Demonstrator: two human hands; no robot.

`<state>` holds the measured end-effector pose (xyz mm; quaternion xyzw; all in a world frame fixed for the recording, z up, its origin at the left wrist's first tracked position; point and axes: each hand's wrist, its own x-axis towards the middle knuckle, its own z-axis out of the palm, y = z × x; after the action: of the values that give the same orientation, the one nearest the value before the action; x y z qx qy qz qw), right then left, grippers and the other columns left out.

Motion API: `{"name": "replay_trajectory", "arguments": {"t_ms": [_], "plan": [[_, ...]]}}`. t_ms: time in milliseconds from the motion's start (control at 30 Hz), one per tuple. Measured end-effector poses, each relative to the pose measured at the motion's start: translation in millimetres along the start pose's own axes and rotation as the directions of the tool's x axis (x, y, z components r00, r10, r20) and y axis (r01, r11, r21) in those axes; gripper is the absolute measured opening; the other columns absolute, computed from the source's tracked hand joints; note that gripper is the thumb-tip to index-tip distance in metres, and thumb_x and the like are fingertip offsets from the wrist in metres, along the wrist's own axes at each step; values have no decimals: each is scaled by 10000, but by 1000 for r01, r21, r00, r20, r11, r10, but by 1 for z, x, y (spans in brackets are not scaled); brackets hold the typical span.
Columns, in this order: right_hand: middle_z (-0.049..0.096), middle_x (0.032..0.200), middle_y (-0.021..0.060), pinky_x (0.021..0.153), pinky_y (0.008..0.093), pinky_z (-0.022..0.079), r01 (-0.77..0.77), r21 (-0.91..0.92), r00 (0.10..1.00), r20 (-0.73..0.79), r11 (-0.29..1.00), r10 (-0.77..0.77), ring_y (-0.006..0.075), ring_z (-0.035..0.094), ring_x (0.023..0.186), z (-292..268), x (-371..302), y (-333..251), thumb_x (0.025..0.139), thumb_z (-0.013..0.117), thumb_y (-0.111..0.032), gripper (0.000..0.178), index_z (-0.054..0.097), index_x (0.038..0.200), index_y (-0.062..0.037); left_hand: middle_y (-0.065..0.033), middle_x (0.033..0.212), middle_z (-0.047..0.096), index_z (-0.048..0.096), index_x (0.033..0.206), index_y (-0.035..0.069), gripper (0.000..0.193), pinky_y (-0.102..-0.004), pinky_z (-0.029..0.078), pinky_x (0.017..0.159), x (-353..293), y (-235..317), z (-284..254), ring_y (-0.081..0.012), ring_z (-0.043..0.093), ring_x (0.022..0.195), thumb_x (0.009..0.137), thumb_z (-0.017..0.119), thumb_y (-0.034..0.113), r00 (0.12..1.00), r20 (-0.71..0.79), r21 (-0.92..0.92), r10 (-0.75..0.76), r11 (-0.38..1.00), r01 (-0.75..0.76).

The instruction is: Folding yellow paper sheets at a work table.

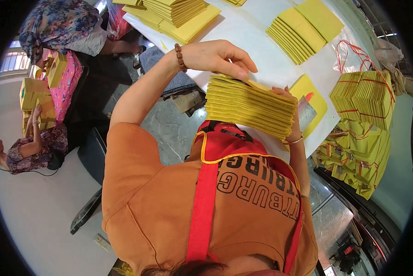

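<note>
A thick stack of yellow folded paper (pixel 250 106) stands at the table's near edge, its layered edges turned toward me. My right hand (pixel 289 108) grips the stack's right end, with the fingers behind and partly hidden. Over the stack's top left edge is my left hand (pixel 222 59), wearing a brown bead bracelet; its fingers are bent a little and apart from the thumb, holding nothing I can see. Whether its fingertips touch the top sheet I cannot tell. Beyond my right hand lies a flat yellow paper piece (pixel 314 99) with a pale panel and a reddish mark.
The white table (pixel 243 34) bears yellow stacks (pixel 174 18) at the far left and a fanned pile (pixel 303 34) at the far right. Bundles tied with red string (pixel 360 99) stand at right. Two people (pixel 34 142) handle yellow paper at left, near a black chair (pixel 93 154).
</note>
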<state>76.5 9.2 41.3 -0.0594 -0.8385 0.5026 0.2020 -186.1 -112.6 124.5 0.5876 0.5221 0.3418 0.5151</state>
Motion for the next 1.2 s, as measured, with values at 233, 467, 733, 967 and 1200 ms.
{"name": "replay_trajectory", "arguments": {"t_ms": [233, 467, 733, 967, 1200], "plan": [[493, 1166, 102, 1071, 520, 51, 3, 56, 1000, -1, 998, -3, 298, 452, 1156, 3, -5, 3, 616, 774, -234, 689, 368, 1151, -81, -56, 918, 629, 588, 1090, 36, 354, -263, 443, 744, 3, 8, 4, -118, 561, 855, 828, 610, 273, 999, 49, 214, 18, 976, -28], [494, 1168, 108, 1073, 517, 50, -43, 75, 999, -24, 996, 45, 300, 447, 1163, 6, -8, -1, 615, 774, -241, 691, 369, 1150, -78, -76, 782, 639, 617, 1007, 52, 289, -291, 455, 659, 7, 3, 3, -178, 604, 730, 841, 573, 285, 969, -23, 423, 247, 880, -215], [501, 1190, 113, 1086, 412, 147, -121, 139, 985, -102, 983, 136, 248, 448, 1156, 5, -17, 9, 667, 734, -225, 627, 441, 1187, -33, -81, 755, 623, 623, 942, 55, 229, -297, 433, 610, -9, -12, -5, -162, 575, 665, 854, 555, 254, 980, -101, 523, 172, 847, -95], [598, 1065, 70, 860, 321, 443, -510, 376, 846, 53, 774, 531, 173, 550, 987, 14, -13, 8, 642, 773, -104, 516, 552, 1102, -25, -20, 687, 579, 612, 902, 9, 220, -234, 409, 591, -10, -25, 11, -68, 490, 635, 871, 551, 218, 928, -358, 184, 102, 982, -37], [616, 1024, 52, 811, 307, 456, -396, 254, 918, 80, 882, 389, 170, 563, 935, 8, -26, 21, 605, 807, -128, 548, 559, 1085, -33, 20, 646, 528, 611, 954, 3, 188, -209, 394, 574, -23, -12, -2, -57, 470, 625, 864, 522, 142, 968, -232, 393, 95, 920, 4]]}}
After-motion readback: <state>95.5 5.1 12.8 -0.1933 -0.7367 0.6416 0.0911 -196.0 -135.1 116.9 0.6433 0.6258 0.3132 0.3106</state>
